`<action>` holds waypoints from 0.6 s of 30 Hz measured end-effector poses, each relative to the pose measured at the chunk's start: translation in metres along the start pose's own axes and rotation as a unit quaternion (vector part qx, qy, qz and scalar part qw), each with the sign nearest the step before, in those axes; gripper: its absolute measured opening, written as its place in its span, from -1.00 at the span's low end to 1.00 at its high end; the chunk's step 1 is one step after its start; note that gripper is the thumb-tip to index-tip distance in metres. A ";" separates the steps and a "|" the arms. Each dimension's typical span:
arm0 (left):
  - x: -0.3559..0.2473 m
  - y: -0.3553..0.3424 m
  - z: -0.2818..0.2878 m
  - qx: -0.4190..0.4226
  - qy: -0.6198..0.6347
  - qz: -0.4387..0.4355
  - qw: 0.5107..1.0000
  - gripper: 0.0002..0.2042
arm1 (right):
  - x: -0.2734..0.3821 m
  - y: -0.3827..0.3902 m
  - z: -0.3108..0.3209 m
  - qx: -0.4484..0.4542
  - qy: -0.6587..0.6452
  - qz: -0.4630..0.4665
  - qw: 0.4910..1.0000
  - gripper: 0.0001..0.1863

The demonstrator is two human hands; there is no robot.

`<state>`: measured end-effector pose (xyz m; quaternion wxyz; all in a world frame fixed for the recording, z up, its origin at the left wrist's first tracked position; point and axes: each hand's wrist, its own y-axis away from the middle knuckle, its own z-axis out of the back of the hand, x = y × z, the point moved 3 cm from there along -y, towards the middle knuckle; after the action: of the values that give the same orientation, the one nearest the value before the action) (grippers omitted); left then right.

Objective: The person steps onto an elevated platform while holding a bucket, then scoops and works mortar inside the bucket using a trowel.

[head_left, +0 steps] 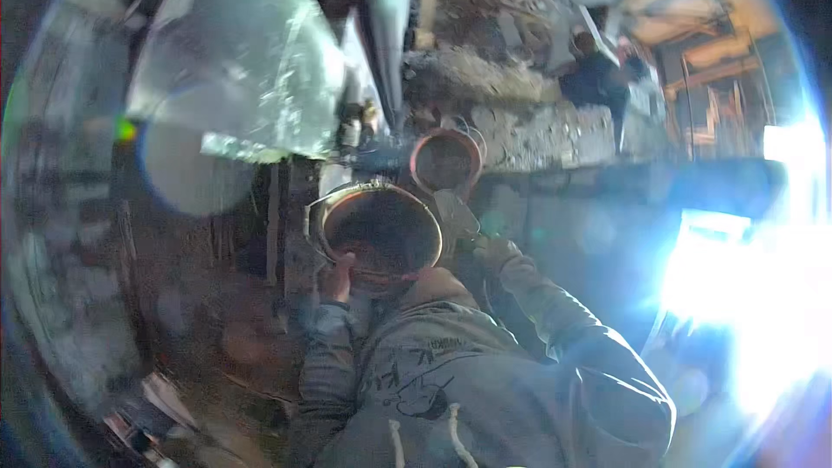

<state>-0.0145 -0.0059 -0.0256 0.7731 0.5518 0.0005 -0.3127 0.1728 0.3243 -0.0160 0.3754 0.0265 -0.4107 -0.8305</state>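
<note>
In the lower middle, my left hand grips the near-left rim of a large dark-bellied bucket with a wire handle. My right hand, to the right of this bucket, is closed on a pale flat-bladed tool, possibly a trowel; its exact shape is blurred. Behind them, a smaller reddish-rimmed bucket stands near the blade. The large bucket is close against my body, and its inside is dark.
At upper left hangs a crumpled translucent sheet, beside a dark vertical post. A rough concrete ledge crosses the back. A blurred dark shape, possibly a person, is at upper right, near wooden framing. Bright glare covers the right.
</note>
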 end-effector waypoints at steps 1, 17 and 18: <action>-0.010 0.012 -0.012 0.056 0.007 -0.162 0.985 -0.40 | -0.019 0.005 -0.017 0.023 -0.079 -0.085 0.993 -0.43; -0.084 0.039 -0.148 0.120 -0.368 -0.255 0.886 -0.51 | -0.096 0.102 -0.169 0.197 -0.186 -0.195 0.943 -0.52; -0.089 0.041 -0.157 0.143 -0.355 -0.257 0.887 -0.50 | -0.094 0.101 -0.171 0.196 -0.155 -0.205 0.946 -0.52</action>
<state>-0.0118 0.1791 -0.0211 0.5268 0.4893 -0.1768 -0.6722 0.3606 0.2333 -0.0831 0.1162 0.0537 -0.6046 -0.7862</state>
